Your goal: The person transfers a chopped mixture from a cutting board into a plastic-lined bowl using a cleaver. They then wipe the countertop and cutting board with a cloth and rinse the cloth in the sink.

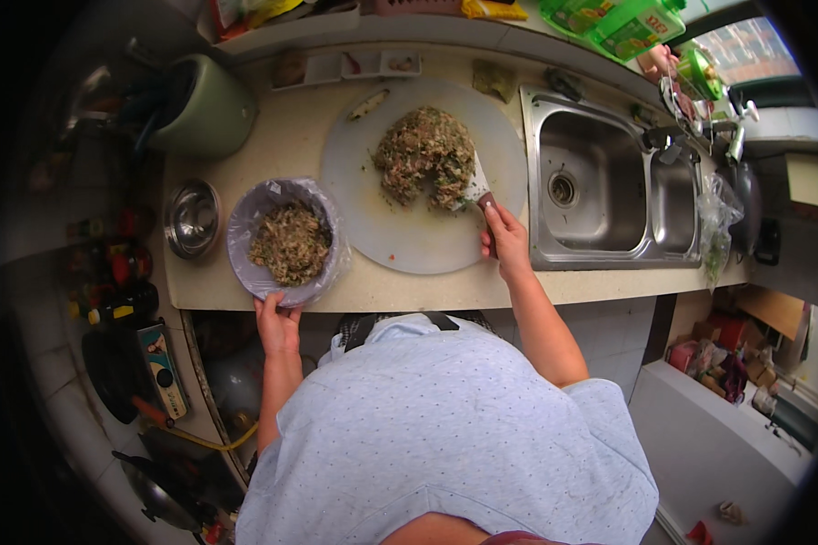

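Observation:
My right hand (508,238) grips the brown handle of a wide-bladed knife (477,182), likely a cleaver. Its metal blade is partly hidden against the right side of a mound of minced meat with chopped greens (422,153). That mound rests on a round, translucent white cutting board (409,248) and has a notch in its near side. At the counter's front edge, my left hand (278,323) holds the near rim of a bowl (242,228) lined with a clear plastic bag. More of the same mince (292,244) lies inside the bowl.
A stainless steel double sink (593,184) adjoins the board on the right. Left of the bowl sits a small metal bowl (192,218); behind it stands a green pot-like container (211,105). A sectioned white dish (326,69) lies at the back, below a shelf. A gas stove (163,371) is at far left.

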The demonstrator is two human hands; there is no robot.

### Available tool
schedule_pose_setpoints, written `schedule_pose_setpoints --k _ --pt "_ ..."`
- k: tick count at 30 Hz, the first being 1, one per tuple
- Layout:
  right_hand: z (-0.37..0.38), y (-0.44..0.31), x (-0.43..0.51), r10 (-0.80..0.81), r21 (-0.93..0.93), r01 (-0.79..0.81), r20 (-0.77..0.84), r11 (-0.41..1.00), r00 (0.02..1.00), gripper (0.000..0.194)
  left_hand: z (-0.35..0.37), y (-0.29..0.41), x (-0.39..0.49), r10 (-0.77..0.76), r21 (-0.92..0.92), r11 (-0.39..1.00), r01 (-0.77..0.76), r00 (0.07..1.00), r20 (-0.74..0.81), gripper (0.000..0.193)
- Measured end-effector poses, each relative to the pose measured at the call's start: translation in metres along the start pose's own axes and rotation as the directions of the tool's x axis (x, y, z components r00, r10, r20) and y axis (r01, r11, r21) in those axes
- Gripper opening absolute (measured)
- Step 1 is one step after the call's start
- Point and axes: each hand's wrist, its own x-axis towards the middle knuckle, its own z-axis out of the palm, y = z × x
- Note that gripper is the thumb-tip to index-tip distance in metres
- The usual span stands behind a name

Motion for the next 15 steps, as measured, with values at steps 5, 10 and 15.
schedule_pose_setpoints --k 5,10,15 --pt "-0.013 0.000 -0.013 0.071 0.135 -0.080 0.074 0.988 0.995 0.034 0.004 0.002 -0.003 0.012 0.000 1.000 -0.012 1.000 0.021 0.058" --pt "-0.028 0.004 -0.024 0.061 0.139 -0.076 0.111 0.987 0.992 0.032 0.006 0.003 -0.006 0.014 -0.014 1.000 -0.014 1.000 0.013 0.054" --pt "-0.035 0.002 -0.038 0.046 0.146 -0.069 0.156 0.987 0.987 0.031 0.004 0.003 -0.003 -0.003 -0.003 1.000 0.003 1.000 0.025 0.054"
